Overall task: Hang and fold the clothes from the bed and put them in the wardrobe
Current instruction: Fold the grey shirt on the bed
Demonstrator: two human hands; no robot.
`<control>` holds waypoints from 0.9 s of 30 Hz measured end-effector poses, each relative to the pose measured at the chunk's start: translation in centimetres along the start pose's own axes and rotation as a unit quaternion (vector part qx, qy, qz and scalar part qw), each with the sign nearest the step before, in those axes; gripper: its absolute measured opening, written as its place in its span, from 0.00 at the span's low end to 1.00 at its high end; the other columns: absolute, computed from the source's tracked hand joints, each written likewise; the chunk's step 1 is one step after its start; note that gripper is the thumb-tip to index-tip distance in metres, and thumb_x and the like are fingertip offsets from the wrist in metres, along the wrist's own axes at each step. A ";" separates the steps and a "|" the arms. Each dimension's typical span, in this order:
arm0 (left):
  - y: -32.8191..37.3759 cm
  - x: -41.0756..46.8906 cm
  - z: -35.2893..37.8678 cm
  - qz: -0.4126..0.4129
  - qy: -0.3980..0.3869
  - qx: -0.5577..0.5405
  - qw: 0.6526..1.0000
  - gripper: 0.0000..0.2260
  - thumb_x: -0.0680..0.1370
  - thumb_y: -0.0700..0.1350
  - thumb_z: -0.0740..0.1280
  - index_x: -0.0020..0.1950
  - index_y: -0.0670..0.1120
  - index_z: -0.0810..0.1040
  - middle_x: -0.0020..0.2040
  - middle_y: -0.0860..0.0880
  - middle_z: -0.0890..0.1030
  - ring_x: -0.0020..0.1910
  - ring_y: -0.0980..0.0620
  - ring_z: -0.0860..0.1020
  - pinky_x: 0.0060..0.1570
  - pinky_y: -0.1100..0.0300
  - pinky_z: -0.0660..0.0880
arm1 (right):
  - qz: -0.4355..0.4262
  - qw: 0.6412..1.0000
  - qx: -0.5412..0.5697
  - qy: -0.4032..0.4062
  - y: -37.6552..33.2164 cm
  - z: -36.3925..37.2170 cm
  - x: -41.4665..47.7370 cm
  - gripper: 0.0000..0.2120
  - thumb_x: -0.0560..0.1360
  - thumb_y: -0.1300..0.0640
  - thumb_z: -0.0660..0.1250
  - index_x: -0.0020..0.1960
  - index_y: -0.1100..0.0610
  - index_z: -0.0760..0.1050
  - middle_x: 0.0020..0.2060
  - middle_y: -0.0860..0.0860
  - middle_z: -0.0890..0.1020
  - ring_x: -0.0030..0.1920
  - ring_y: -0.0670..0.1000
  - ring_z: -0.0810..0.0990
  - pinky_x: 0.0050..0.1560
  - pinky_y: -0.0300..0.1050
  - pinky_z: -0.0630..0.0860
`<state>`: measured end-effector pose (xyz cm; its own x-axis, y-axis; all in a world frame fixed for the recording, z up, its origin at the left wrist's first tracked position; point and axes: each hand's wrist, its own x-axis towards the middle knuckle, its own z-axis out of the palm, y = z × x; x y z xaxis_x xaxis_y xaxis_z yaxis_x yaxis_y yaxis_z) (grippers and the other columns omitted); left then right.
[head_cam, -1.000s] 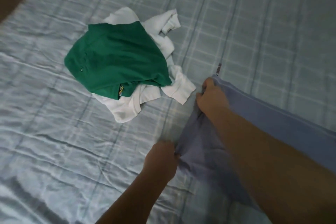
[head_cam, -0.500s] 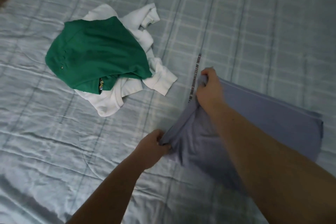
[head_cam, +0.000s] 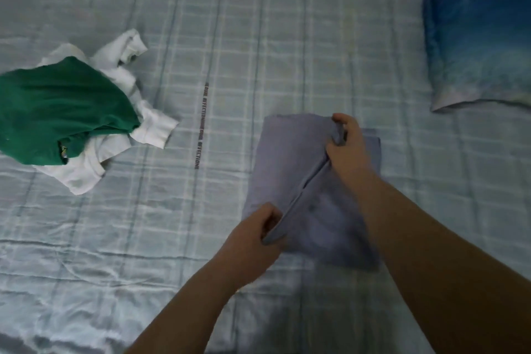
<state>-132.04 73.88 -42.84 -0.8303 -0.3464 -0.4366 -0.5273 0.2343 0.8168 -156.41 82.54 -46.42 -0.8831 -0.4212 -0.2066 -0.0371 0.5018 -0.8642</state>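
Here, mid-fold, my left hand (head_cam: pixel 255 234) and right hand (head_cam: pixel 346 146) each pinched one end of a raised crease in the lavender garment (head_cam: pixel 287 158), fingers curled tight on the cloth, which lay near the middle of the bed (head_cam: pixel 287 52). The next move, I judged, called for laying that edge flat and square. Half a second earlier the cloth trailed long to my right; now it formed a compact rectangle, and the pillow (head_cam: pixel 477 37) had come into view.
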 end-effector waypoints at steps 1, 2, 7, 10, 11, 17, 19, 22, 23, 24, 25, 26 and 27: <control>0.4 0.0 2.1 0.012 0.008 0.013 1.000 0.09 0.76 0.44 0.70 0.43 0.55 0.71 0.35 0.57 0.74 0.30 0.61 0.70 0.32 0.69 0.66 | 0.010 1.000 -0.013 0.005 1.1 -1.9 -0.3 0.24 0.75 0.69 0.65 0.70 0.58 0.70 0.55 0.50 0.75 0.52 0.48 0.74 0.48 0.24 0.68; 0.7 0.0 4.2 0.022 0.010 0.023 0.999 0.10 0.76 0.42 0.69 0.45 0.56 0.71 0.35 0.58 0.74 0.32 0.62 0.71 0.33 0.71 0.66 | 0.020 1.000 -0.021 0.008 2.4 -3.6 -0.4 0.23 0.75 0.67 0.66 0.69 0.57 0.71 0.56 0.50 0.75 0.52 0.47 0.74 0.47 0.23 0.67; 0.0 0.4 13.1 0.063 -0.028 0.066 0.995 0.15 0.74 0.43 0.65 0.60 0.51 0.75 0.51 0.51 0.78 0.47 0.60 0.73 0.48 0.75 0.66 | 0.029 0.999 -0.001 -0.019 7.8 -8.9 -0.1 0.20 0.74 0.67 0.68 0.64 0.56 0.78 0.57 0.49 0.80 0.60 0.51 0.79 0.63 0.35 0.72; -0.3 1.2 16.9 0.099 -0.039 0.114 0.988 0.20 0.72 0.44 0.63 0.64 0.53 0.71 0.55 0.48 0.76 0.54 0.53 0.72 0.55 0.63 0.70 | 0.004 0.999 0.029 -0.038 9.0 -10.0 0.3 0.23 0.74 0.69 0.64 0.69 0.61 0.73 0.68 0.53 0.75 0.68 0.48 0.73 0.70 0.35 0.67; -0.3 1.4 17.9 0.113 -0.034 0.126 0.985 0.21 0.71 0.42 0.64 0.64 0.53 0.71 0.56 0.47 0.76 0.55 0.53 0.72 0.55 0.62 0.70 | -0.001 0.999 0.036 -0.037 9.3 -10.2 0.5 0.24 0.76 0.70 0.63 0.71 0.59 0.72 0.71 0.53 0.73 0.71 0.48 0.71 0.73 0.39 0.64; -0.1 2.7 21.6 0.122 -0.019 0.183 0.975 0.24 0.73 0.41 0.67 0.69 0.48 0.71 0.57 0.46 0.74 0.56 0.46 0.73 0.56 0.53 0.74 | -0.018 0.999 -0.040 -0.023 11.8 -10.0 1.8 0.25 0.79 0.69 0.59 0.75 0.57 0.67 0.75 0.54 0.66 0.75 0.48 0.64 0.69 0.23 0.51; 0.0 2.8 22.1 0.126 -0.043 0.195 0.972 0.24 0.74 0.45 0.67 0.71 0.48 0.70 0.60 0.46 0.74 0.57 0.46 0.73 0.56 0.52 0.75 | -0.017 0.995 -0.095 -0.022 12.8 -10.1 2.0 0.25 0.80 0.66 0.60 0.76 0.55 0.65 0.77 0.57 0.62 0.76 0.53 0.61 0.69 0.25 0.50; 0.5 2.4 21.8 0.130 -0.075 0.191 0.970 0.26 0.77 0.51 0.67 0.74 0.48 0.69 0.66 0.48 0.73 0.63 0.48 0.72 0.62 0.56 0.72 | -0.026 0.993 -0.111 0.029 13.1 -9.8 0.7 0.24 0.81 0.61 0.60 0.76 0.56 0.65 0.77 0.60 0.60 0.76 0.57 0.61 0.75 0.42 0.56; 0.7 2.2 21.3 0.140 -0.064 0.189 0.970 0.23 0.78 0.51 0.66 0.72 0.48 0.71 0.65 0.49 0.75 0.62 0.49 0.73 0.61 0.57 0.73 | -0.035 0.991 -0.123 0.049 13.0 -9.6 -0.3 0.23 0.81 0.60 0.60 0.75 0.57 0.66 0.77 0.59 0.61 0.76 0.58 0.61 0.76 0.47 0.56; 0.8 2.1 20.7 0.158 -0.042 0.190 0.968 0.19 0.78 0.49 0.64 0.69 0.49 0.74 0.62 0.50 0.78 0.59 0.50 0.75 0.58 0.57 0.75 | -0.046 0.987 -0.142 0.063 12.9 -9.5 -1.5 0.21 0.81 0.59 0.59 0.74 0.57 0.67 0.77 0.59 0.62 0.75 0.58 0.62 0.76 0.49 0.57; 0.8 2.0 20.0 0.176 -0.016 0.193 0.965 0.16 0.78 0.47 0.63 0.66 0.49 0.76 0.59 0.51 0.80 0.56 0.50 0.77 0.55 0.56 0.76 | -0.061 0.982 -0.163 0.069 12.8 -9.3 -3.0 0.21 0.81 0.59 0.58 0.74 0.58 0.68 0.76 0.59 0.64 0.75 0.58 0.63 0.76 0.52 0.59; 0.7 1.9 19.2 0.193 0.010 0.195 0.961 0.16 0.77 0.46 0.62 0.63 0.49 0.78 0.58 0.51 0.81 0.55 0.50 0.78 0.54 0.56 0.75 | -0.083 0.977 -0.185 0.064 12.6 -9.0 -4.6 0.21 0.80 0.60 0.58 0.73 0.60 0.69 0.74 0.60 0.66 0.74 0.60 0.64 0.75 0.55 0.61; 0.4 2.0 18.3 0.208 0.033 0.202 0.956 0.16 0.77 0.45 0.61 0.63 0.48 0.78 0.59 0.51 0.81 0.56 0.49 0.78 0.57 0.57 0.74 | -0.113 0.969 -0.214 0.052 12.5 -8.7 -6.3 0.22 0.79 0.61 0.58 0.72 0.62 0.69 0.73 0.62 0.68 0.73 0.61 0.67 0.74 0.57 0.63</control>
<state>-137.21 89.94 -50.33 -0.9773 -0.2001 -0.0696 -0.1912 0.6916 0.6965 -155.38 98.03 -51.95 -0.8719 -0.4887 0.0325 -0.4051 0.6823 -0.6085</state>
